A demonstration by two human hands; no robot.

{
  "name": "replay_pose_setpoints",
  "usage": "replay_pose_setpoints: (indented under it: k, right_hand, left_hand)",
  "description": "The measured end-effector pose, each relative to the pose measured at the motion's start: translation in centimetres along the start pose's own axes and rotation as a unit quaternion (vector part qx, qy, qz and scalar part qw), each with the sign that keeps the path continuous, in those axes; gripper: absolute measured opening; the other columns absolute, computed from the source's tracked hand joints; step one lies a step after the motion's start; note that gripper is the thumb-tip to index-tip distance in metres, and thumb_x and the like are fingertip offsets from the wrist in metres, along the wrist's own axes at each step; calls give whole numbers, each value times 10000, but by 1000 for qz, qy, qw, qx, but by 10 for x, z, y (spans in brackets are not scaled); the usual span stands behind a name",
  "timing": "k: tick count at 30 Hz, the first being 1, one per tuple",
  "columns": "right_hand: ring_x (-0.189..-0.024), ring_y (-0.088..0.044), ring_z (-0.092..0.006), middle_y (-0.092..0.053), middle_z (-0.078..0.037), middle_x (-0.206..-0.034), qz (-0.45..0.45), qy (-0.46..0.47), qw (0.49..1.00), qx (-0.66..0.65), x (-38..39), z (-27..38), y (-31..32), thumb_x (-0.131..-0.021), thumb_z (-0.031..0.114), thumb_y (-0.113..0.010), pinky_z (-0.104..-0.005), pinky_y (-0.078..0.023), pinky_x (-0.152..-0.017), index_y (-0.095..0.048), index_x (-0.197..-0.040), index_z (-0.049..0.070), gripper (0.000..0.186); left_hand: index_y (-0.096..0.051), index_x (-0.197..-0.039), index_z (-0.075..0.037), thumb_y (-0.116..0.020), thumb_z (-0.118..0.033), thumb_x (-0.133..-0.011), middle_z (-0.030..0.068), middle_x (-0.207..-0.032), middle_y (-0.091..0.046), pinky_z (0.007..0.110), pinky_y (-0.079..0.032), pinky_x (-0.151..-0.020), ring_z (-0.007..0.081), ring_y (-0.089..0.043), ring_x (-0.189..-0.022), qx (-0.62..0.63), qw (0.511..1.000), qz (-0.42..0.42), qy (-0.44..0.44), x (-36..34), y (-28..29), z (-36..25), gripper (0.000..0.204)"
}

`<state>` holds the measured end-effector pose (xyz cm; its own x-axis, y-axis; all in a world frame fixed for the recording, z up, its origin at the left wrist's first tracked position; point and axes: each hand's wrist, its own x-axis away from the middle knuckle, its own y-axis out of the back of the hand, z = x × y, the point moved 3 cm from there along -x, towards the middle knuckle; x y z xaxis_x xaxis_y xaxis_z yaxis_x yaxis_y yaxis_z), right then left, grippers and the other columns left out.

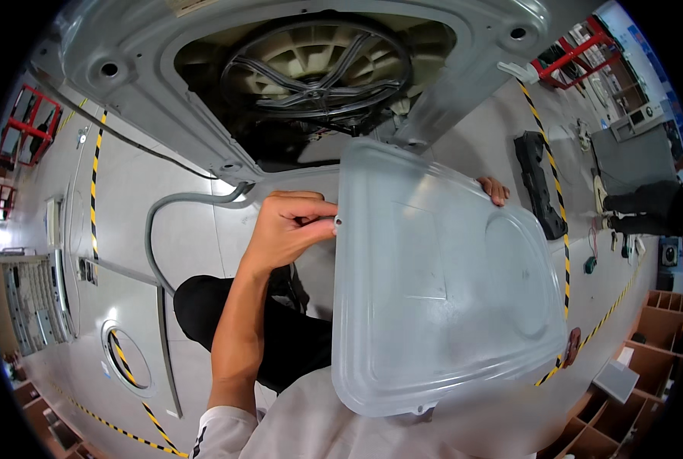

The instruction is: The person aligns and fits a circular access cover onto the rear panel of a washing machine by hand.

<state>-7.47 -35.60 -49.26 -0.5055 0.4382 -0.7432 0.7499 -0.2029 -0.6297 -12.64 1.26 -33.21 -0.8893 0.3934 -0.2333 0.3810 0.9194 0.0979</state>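
Note:
A translucent grey-white plastic cover (433, 291) with rounded corners and raised ridges is held tilted in front of my torso. My left hand (284, 229) pinches its left edge beside a small screw hole; whether a screw is between the fingertips cannot be seen. Over the cover's far right edge curl the fingers of my right hand (493, 190), the rest of that hand being hidden behind the cover. Just beyond stands a grey metal washing machine cabinet (138, 103), its rear opening exposing a dark spoked pulley wheel (318, 93). The cover's upper edge overlaps the opening's lower right.
A grey hose (150, 237) loops down from the cabinet to the floor. Left lies a metal panel (144, 306) with a round hole. Rightward are a long black part (539, 183), striped floor tape (565, 252), another person's legs (647, 210) and wooden compartments (655, 363).

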Motion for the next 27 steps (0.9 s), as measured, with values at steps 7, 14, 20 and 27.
replay_pose_setpoints:
  k: [7, 14, 20, 27]
  right_hand:
    - [-887, -562, -207, -609, -75, -905, 20, -23, 999, 42, -5, 14, -7, -950, 205, -401, -306, -392, -759, -525, -1071, 57, 228]
    - [-920, -554, -218, -598, -82, -951, 109, -57, 990, 66, -28, 22, -23, -956, 232, -384, -332, -391, -788, -512, -1104, 68, 255]
    - [-948, -547, -227, -588, -87, -991, 206, -110, 965, 116, -55, 25, -46, -962, 255, -369, -354, -390, -814, -501, -1132, 78, 278]
    - [-978, -527, -225, -553, -91, -1058, 306, -139, 933, 128, -83, 4, -55, -962, 324, -368, -385, -380, -836, -477, -1155, 99, 316]
  left_hand:
    - [-633, -932, 62, -614, -125, -789, -37, -552, -400, 232, -265, -426, 56, -316, -463, 270, 952, 0, 145, 22, -11, 22, 236]
    - [-579, -1005, 72, -534, -341, -829, -60, -589, -353, 178, -273, -489, 43, -322, -521, 298, 927, -43, 225, 26, -13, 28, 451]
    - [-583, -1056, -37, -529, -285, -815, 109, -946, -628, 309, -472, -777, 198, -598, -861, 324, 879, -165, 307, 41, -9, 64, 350]
    - [-555, -1045, -38, -525, -277, -815, 103, -927, -600, 298, -483, -755, 201, -592, -862, 320, 868, -148, 348, 27, -20, 43, 333]
